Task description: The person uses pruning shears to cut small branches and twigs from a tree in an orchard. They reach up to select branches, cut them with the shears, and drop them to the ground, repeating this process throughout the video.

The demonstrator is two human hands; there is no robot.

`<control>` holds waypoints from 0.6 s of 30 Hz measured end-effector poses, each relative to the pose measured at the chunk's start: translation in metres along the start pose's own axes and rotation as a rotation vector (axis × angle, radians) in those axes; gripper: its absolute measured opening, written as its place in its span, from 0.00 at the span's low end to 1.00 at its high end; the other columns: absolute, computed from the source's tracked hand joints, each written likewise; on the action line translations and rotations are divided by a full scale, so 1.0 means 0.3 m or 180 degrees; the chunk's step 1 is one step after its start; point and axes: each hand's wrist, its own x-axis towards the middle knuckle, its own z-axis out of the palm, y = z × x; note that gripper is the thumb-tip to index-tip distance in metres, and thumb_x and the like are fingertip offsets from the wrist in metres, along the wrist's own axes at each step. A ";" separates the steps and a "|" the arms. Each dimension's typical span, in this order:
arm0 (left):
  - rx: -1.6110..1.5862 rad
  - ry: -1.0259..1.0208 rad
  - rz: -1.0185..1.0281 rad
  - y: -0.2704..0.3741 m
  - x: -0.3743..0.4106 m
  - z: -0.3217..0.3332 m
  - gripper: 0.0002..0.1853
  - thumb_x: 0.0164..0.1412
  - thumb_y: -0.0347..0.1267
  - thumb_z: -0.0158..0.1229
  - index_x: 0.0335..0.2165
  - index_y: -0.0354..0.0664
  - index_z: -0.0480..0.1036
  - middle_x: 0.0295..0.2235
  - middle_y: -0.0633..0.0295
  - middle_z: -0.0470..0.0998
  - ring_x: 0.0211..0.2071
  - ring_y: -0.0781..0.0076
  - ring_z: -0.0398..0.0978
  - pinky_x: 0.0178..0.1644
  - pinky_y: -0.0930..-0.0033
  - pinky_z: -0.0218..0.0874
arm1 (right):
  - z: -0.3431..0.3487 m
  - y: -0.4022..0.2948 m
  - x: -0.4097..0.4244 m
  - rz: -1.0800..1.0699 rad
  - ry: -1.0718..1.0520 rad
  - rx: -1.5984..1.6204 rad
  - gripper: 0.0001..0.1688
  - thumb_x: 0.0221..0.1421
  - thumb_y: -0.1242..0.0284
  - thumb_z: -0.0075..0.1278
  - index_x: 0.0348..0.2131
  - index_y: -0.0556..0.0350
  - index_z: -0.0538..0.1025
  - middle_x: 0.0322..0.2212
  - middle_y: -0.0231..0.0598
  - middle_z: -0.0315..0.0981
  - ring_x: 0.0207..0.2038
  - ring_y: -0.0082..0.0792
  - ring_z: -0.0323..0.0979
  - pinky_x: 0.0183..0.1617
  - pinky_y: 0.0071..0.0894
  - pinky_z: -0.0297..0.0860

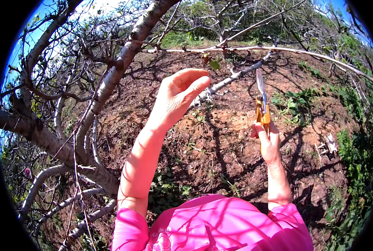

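My right hand (pixel 269 142) grips yellow-handled pruning shears (pixel 263 113), their metal blades pointing up and away from me. Out in front, my left hand (pixel 185 89) is raised with loosely curled fingers and a small gap to the thumb; nothing shows in it. Just beyond both hands, a long thin pale branch (pixel 246 48) runs across the view. A few leaves (pixel 214 65) hang below it near my left fingertips. Neither the hand nor the blades clearly touch this branch.
At left, a thick tree trunk (pixel 58 149) forks into a pale upright limb (pixel 106 83) and twigs. A grey limb (pixel 230 80) slants behind my hands. Reddish soil (pixel 236 150) carries shadows and weeds. Green vines (pixel 359 163) grow at right, near a broken wood piece (pixel 330 143).
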 end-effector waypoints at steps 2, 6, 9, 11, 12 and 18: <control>-0.0609 0.0251 0.0042 0.036 0.039 0.045 0.16 0.58 0.36 0.57 0.39 0.34 0.73 0.30 0.62 0.78 0.31 0.80 0.73 0.39 0.76 0.64 | 0.010 0.005 -0.010 0.0185 0.0098 0.0348 0.14 0.60 0.68 0.46 0.42 0.59 0.69 0.24 0.25 0.64 0.26 0.16 0.61 0.30 0.16 0.60; -0.0486 0.0231 0.0056 0.071 0.075 0.048 0.12 0.58 0.35 0.57 0.32 0.35 0.75 0.25 0.63 0.77 0.26 0.83 0.72 0.34 0.81 0.63 | 0.015 -0.003 -0.026 0.0053 -0.0093 0.0443 0.15 0.59 0.69 0.46 0.43 0.59 0.68 0.25 0.26 0.64 0.26 0.16 0.61 0.31 0.17 0.61; -0.0358 0.0312 0.0111 0.063 0.069 0.045 0.12 0.58 0.35 0.57 0.29 0.35 0.75 0.23 0.64 0.77 0.24 0.85 0.71 0.31 0.82 0.62 | 0.019 -0.008 -0.045 0.0055 -0.0072 0.0434 0.14 0.59 0.70 0.46 0.43 0.59 0.68 0.25 0.26 0.64 0.27 0.16 0.61 0.30 0.16 0.60; -0.0288 0.0434 0.0155 0.067 0.051 0.048 0.12 0.58 0.34 0.56 0.28 0.35 0.76 0.22 0.65 0.76 0.23 0.86 0.70 0.29 0.83 0.61 | 0.017 -0.024 -0.056 0.0138 -0.0049 0.0392 0.14 0.59 0.71 0.46 0.43 0.59 0.68 0.26 0.25 0.64 0.27 0.16 0.60 0.31 0.16 0.59; 0.0014 0.0564 0.0334 0.071 0.048 0.046 0.12 0.59 0.34 0.56 0.27 0.34 0.75 0.20 0.67 0.75 0.22 0.87 0.68 0.27 0.83 0.58 | 0.014 -0.020 -0.062 0.0186 -0.0087 0.0382 0.14 0.58 0.71 0.47 0.43 0.59 0.68 0.26 0.25 0.64 0.27 0.16 0.60 0.31 0.16 0.59; 0.1515 0.1184 0.1198 0.134 0.061 0.059 0.15 0.55 0.33 0.55 0.17 0.37 0.69 0.09 0.58 0.64 0.10 0.69 0.62 0.19 0.71 0.54 | 0.011 0.031 -0.084 0.0207 -0.0039 -0.0384 0.14 0.57 0.68 0.47 0.40 0.59 0.70 0.28 0.30 0.69 0.29 0.20 0.67 0.36 0.21 0.64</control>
